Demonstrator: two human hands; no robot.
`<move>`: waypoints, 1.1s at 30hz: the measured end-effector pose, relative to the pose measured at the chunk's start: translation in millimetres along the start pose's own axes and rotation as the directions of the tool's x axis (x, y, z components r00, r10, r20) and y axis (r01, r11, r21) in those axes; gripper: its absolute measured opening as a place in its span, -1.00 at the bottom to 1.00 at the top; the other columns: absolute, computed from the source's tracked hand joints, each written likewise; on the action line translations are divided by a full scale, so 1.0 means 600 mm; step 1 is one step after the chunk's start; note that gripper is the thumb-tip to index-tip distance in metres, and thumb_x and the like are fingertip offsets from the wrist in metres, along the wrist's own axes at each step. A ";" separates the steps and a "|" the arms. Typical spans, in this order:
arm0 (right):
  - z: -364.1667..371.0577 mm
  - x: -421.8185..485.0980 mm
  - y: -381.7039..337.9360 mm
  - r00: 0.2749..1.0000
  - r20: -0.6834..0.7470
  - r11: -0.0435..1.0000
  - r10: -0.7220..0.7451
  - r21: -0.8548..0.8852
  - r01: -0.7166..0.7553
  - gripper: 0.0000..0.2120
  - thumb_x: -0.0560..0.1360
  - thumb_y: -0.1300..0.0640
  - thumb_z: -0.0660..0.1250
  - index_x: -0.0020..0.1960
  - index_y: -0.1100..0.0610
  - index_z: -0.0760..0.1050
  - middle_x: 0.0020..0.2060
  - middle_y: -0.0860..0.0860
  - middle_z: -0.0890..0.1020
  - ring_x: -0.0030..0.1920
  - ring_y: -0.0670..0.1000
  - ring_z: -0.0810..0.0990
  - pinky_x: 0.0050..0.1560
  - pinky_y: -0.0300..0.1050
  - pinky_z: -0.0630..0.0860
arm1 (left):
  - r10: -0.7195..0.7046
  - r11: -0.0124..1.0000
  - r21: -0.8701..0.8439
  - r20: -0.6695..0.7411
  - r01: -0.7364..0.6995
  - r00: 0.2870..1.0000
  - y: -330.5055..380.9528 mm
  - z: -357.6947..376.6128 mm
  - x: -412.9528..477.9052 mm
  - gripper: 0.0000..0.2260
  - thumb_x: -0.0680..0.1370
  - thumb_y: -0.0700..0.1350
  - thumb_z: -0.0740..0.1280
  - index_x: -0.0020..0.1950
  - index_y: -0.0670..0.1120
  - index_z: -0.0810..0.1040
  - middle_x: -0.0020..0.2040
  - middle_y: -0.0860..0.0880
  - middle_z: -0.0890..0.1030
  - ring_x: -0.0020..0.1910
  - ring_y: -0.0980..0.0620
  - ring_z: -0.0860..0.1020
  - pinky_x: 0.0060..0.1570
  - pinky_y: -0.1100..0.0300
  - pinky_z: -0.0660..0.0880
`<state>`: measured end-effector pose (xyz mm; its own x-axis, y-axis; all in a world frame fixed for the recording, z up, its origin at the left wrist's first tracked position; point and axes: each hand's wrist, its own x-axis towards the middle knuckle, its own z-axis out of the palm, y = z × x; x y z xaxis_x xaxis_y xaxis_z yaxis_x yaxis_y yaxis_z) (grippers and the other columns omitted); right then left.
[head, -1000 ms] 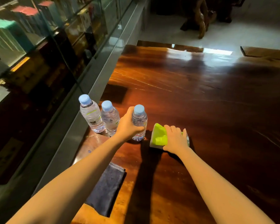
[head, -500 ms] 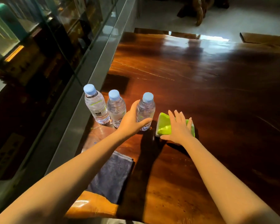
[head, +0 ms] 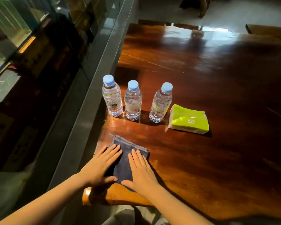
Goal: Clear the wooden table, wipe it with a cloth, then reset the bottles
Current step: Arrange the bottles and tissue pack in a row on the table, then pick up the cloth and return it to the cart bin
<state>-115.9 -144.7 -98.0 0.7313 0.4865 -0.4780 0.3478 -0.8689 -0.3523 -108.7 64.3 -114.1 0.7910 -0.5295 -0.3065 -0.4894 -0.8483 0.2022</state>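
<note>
Dark blue folded cloth (head: 128,161) now lies under both flat, open-fingered hands, left hand (head: 99,166) and right hand (head: 141,172), which have let go of the third clear plastic bottle (head: 160,103) and green tissue pack (head: 188,119); resetting looks finished.

We have one view only, worn on the head, looking forward and steeply down over the near edge of the wooden table (head: 201,82), close above both forearms, floor beyond

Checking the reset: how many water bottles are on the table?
3, upright in a row: left bottle by the table edge, middle bottle beside it, right bottle next to the tissue pack.
</note>
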 end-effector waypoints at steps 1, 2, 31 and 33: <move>0.006 0.004 -0.005 1.000 -0.018 0.999 0.016 -0.032 -0.017 -0.07 0.50 -0.28 0.17 0.54 0.16 -0.30 0.55 0.10 -0.24 0.54 0.11 -0.29 0.51 -0.01 -0.28 | -0.005 1.000 -0.011 0.011 0.005 1.000 -0.006 0.003 0.005 -0.09 0.38 0.46 0.12 0.52 -0.12 0.02 0.52 -0.10 0.01 0.50 -0.19 -0.01 0.45 0.07 -0.20; 0.010 0.008 -0.008 0.999 -0.033 0.998 0.031 -0.047 -0.033 -0.06 0.49 -0.28 0.18 0.54 0.15 -0.31 0.55 0.10 -0.24 0.55 0.11 -0.28 0.51 -0.01 -0.27 | -0.002 0.999 -0.038 0.023 0.002 1.000 -0.010 0.005 0.012 -0.06 0.36 0.48 0.09 0.51 -0.09 -0.09 0.52 -0.08 -0.11 0.51 -0.15 -0.13 0.47 0.06 -0.27; -0.172 0.109 -0.101 0.953 0.137 0.914 -0.269 -0.275 0.298 -0.67 0.53 0.28 0.19 0.28 0.19 0.46 0.23 0.17 0.55 0.24 0.21 0.52 0.23 0.06 0.44 | -0.618 0.771 -0.241 -0.062 0.589 0.784 0.004 -0.085 -0.036 -0.73 0.57 0.06 0.17 0.17 0.02 0.55 0.10 -0.07 0.64 0.09 -0.10 0.60 0.05 0.01 0.50; -0.186 0.109 -0.122 0.919 0.157 0.885 -0.362 -0.253 0.392 -0.68 0.54 0.29 0.17 0.26 0.18 0.48 0.17 0.18 0.57 0.18 0.22 0.55 0.17 0.07 0.50 | -0.733 0.646 -0.293 0.018 0.705 0.680 0.006 -0.098 -0.055 -0.72 0.56 0.11 0.18 0.15 0.03 0.55 0.09 -0.05 0.63 0.10 -0.10 0.60 0.08 0.03 0.48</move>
<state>-27.6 -59.5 -13.7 0.4539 0.7761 -0.4377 0.7425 -0.6011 -0.2957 -114.9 79.4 -48.6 0.8901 0.2621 -0.3729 0.3489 -0.9183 0.1873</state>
